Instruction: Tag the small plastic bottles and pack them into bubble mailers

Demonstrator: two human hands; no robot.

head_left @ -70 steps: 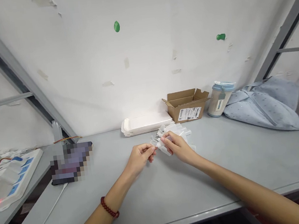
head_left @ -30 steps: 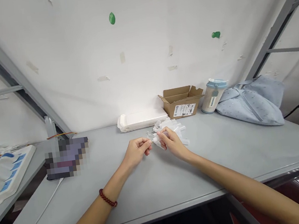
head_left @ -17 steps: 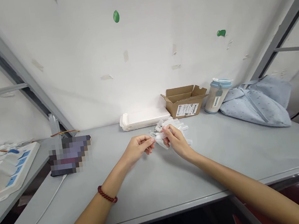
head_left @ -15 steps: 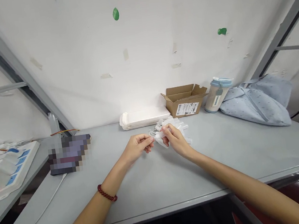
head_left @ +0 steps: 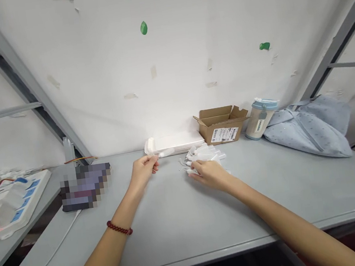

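My left hand [head_left: 143, 171] is closed, its fingertips pinching one end of a small white translucent tube [head_left: 167, 152]. The tube points right, in front of the white stack. My right hand [head_left: 212, 173] is at the near side of a pile of similar white translucent tubes [head_left: 211, 151] with thin loops or strings. Its thumb and forefinger are apart, touching or just over the pile. Its other fingers are partly hidden, and I see nothing held in it.
Behind the pile lie a stack of flat white pieces [head_left: 181, 141] and an open cardboard box [head_left: 222, 127]. Right of these stand a cup with a blue lid [head_left: 259, 122] and a pale blue cloth bag [head_left: 308, 133]. At left are a blurred phone-like object [head_left: 88, 186], its cable and a power strip [head_left: 26, 205].
My left hand has moved left, away from the pile, with a tube in its fingertips. My right hand has loosened its grip on the tubes and lowered to the pile. The view has shifted slightly.
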